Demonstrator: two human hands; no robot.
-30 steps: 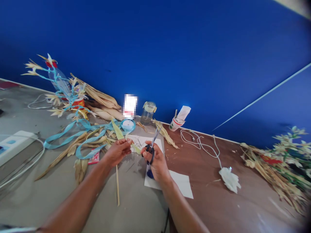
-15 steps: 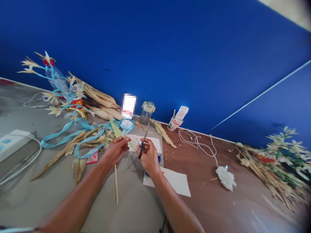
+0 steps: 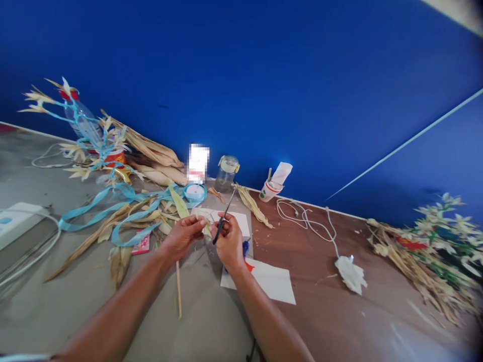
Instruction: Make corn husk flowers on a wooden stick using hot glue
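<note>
My left hand (image 3: 185, 236) is closed, thumb and fingers pinching a small pale-green strip of corn husk (image 3: 207, 229). My right hand (image 3: 231, 245) is wrapped around black-handled scissors (image 3: 219, 230), whose blades point up and away from me. Its thumb and fingertip also come close to the husk strip; whether they touch it is unclear. Under the hands lies a white sheet of paper (image 3: 241, 221). Just left of my left hand, a longer green husk (image 3: 178, 202) leans up from a pile of dry husks (image 3: 149, 213). A thin stick (image 3: 178, 291) lies below my left wrist.
Blue ribbon (image 3: 88, 208) loops over the left side near a husk-flower branch (image 3: 101, 146). A lidded jar (image 3: 227, 173) and paper cup (image 3: 270, 191) stand by the blue wall. A white cable (image 3: 302, 216), second paper (image 3: 277, 281) and husk bundle (image 3: 418, 271) lie rightward.
My left hand has come slightly nearer to my right hand, with the husk strip still pinched. The scissors stay in my right hand. The whole view has shifted a little.
</note>
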